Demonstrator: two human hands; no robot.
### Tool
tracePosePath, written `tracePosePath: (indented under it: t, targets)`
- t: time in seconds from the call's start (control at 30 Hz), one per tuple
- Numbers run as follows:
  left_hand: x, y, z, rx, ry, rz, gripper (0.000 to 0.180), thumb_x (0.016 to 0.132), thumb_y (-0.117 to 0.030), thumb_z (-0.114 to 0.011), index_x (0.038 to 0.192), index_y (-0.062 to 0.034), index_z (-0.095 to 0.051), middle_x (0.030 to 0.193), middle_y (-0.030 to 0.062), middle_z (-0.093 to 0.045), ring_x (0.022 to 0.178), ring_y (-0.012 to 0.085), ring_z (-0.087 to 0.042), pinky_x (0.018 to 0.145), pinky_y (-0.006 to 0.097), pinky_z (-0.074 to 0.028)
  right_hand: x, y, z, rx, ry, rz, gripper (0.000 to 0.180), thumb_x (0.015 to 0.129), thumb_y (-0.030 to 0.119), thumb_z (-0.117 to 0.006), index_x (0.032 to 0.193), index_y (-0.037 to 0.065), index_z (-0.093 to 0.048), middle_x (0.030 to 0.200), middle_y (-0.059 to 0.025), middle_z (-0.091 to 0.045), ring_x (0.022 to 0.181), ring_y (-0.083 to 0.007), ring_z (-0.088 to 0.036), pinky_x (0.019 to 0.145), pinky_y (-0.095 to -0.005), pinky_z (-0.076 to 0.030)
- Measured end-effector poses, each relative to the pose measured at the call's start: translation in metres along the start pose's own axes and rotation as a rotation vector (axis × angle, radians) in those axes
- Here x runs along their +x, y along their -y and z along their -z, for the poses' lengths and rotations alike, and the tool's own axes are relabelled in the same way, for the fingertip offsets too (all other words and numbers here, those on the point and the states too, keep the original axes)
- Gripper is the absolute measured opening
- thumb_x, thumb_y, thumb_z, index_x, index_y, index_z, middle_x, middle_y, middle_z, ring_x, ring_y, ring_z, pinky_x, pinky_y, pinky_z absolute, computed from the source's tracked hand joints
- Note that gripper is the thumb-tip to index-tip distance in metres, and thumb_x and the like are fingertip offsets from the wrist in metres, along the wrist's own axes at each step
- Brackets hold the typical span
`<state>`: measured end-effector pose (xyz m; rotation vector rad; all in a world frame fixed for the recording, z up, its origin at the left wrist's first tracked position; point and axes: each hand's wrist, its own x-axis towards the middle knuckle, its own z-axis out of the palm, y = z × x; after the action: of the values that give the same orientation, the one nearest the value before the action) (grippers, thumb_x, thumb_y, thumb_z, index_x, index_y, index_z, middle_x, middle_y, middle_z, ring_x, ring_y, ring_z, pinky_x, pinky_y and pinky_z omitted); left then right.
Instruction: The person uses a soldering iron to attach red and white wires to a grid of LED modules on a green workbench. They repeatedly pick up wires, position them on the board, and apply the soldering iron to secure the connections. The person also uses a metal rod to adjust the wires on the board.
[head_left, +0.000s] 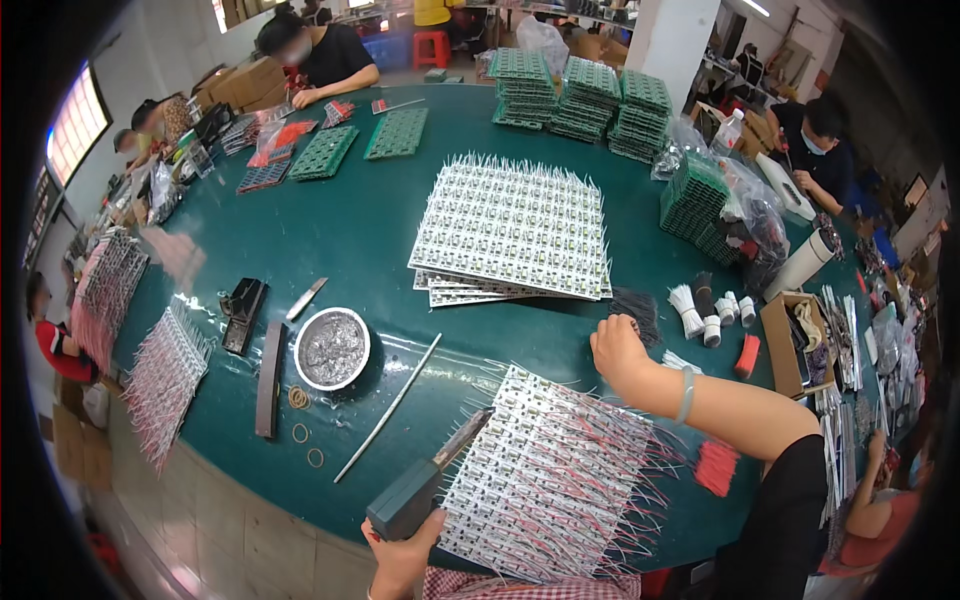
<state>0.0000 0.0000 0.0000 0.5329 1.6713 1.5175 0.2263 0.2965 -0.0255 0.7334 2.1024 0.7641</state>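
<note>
1. Dark soldering tool (415, 495) held low at the near table edge; long axis running from lower left to upper right, metal tip (468, 440) aimed up and right at the left edge of the wired board panel (555, 475); tip touching or just over that edge, cannot tell which.
2. Left hand (405, 555) wrapped under the tool's thick grip end, fingers curled closed around it; tool body rising out of the fist away from the person.
3. Right hand (618, 352) resting past the far right corner of the same panel, fingers bent inward and pinched on something thin near a dark wire bundle (635, 308); what sits between the fingertips too small to tell.
4. Panel lying flat between both hands, red and white leads bristling off its right and near sides.
5. Left of the tool: a thin metal rod (390, 405) lying diagonally, a round tin of silvery solder (332, 348), rubber bands (300, 415), a dark flat bar (269, 380).
6. Farther out: a stack of white panels (515, 230) mid-table, well apart from the hands; green board stacks (580, 95) at the far edge; white wire bundles (700, 310) to the right; nothing lying between tool tip and panel.
</note>
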Motion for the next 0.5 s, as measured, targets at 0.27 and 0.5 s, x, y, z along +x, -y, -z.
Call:
tracePosePath:
  t: [0.27, 0.5]
  targets:
    - [0.006, 0.010, 0.001, -0.015, 0.006, -0.113, 0.032, 0.072, 0.010, -0.074, 0.102, 0.0078, -0.067, 0.085, 0.0114, -0.069, 0.051, 0.0106, -0.055, 0.044, 0.024, -0.043, -0.002, -0.006, 0.022, -0.083, 0.057, 0.094, 0.024, 0.085, 0.013, -0.061, 0.107, 0.002, -0.063, 0.087, -0.0103, -0.055, 0.081, -0.0261, -0.051, 0.068, -0.0435, -0.038]
    - [0.004, -0.006, -0.015, 0.002, -0.026, -0.128, 0.035, 0.071, 0.011, -0.074, 0.104, 0.0078, -0.065, 0.088, 0.0126, -0.069, 0.052, 0.0109, -0.055, 0.044, 0.025, -0.042, -0.006, -0.004, 0.018, 0.009, 0.002, 0.089, 0.027, 0.083, 0.026, -0.063, 0.097, 0.004, -0.071, 0.088, -0.0110, -0.055, 0.081, -0.0275, -0.049, 0.067, -0.0422, -0.038]
